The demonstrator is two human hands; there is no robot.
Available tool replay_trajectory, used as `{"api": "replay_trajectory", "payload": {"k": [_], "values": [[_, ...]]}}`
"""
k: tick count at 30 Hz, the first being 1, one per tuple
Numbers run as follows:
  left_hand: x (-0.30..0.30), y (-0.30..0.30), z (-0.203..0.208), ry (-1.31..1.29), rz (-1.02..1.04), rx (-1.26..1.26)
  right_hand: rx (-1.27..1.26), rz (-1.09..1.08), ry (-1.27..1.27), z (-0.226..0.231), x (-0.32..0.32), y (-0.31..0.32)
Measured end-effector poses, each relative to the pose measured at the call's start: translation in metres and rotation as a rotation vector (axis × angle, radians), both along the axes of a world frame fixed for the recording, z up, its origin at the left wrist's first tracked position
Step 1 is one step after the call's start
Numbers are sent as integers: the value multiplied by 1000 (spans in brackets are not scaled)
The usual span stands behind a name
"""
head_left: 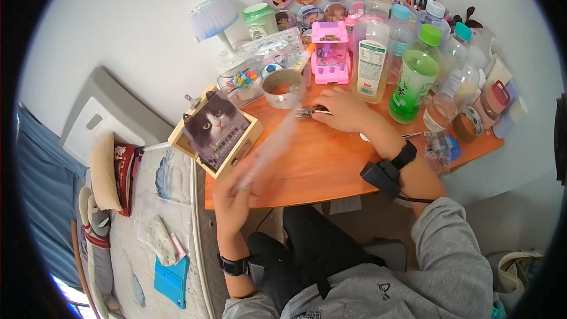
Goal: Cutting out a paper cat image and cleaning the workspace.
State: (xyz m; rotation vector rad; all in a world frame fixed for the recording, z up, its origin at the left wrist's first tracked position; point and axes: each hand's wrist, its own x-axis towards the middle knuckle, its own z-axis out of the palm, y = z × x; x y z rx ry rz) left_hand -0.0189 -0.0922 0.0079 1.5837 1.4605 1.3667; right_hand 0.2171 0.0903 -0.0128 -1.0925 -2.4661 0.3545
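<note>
Orange desk (319, 168) against a white wall (147, 35)

At far left, we see a bed (127, 242) with a flat blue case (171, 282) on it. An open wooden box (253, 132) stands at the desk's left end, a cat picture (215, 129) leaning in it. Just beside it, our left hand (233, 197) holds a thin pale sheet (269, 152), fingers narrowed on its lower end; the sheet slants up over the desk, blurred. Near its upper end sits a wide tape roll (283, 98). Next, our right hand (342, 110) is low over the desk, fingers bent, at a small item (304, 112); we cannot tell whether they grip it. Behind stands a pink toy machine (331, 62), then a green bottle (413, 82) and a brown tape roll (468, 126).
</note>
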Motion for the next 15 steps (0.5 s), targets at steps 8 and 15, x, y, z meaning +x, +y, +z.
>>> {"api": "replay_trajectory", "payload": {"k": [8,15], "values": [[10,19,-10,-644,94,-52,22,-8,-21,-4,-1,3],[5,9,-8,-612,182,-49,34,-1,-9,-6,-1,1]]}}
